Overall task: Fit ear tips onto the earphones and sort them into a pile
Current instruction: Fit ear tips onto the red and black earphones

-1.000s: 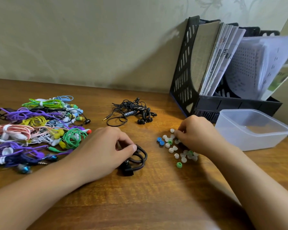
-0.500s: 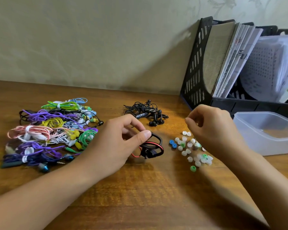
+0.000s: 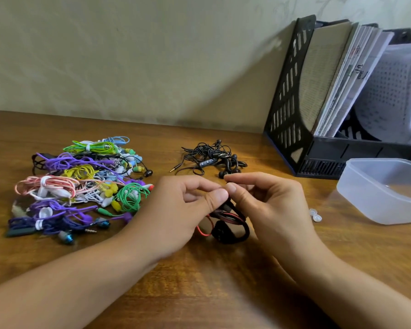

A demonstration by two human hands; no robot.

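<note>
My left hand (image 3: pixel 188 210) pinches a black and red ear-hook earphone (image 3: pixel 226 224) lifted just above the wooden table (image 3: pixel 199 293). My right hand (image 3: pixel 266 205) meets it from the right, thumb and fingers pinched at the earbud; whatever it pinches is hidden. A pile of coloured earphones (image 3: pixel 81 186) lies at the left. A tangle of black earphones (image 3: pixel 211 157) sits behind my hands. Two clear ear tips (image 3: pixel 316 215) show right of my right hand; the others are hidden behind it.
A translucent plastic container (image 3: pixel 384 191) stands at the right. Behind it a black file rack (image 3: pixel 292 103) with papers leans by the wall.
My right hand left the ear tips and came left to the earphone. My left hand raised the earphone off the table and holds it between both hands.
</note>
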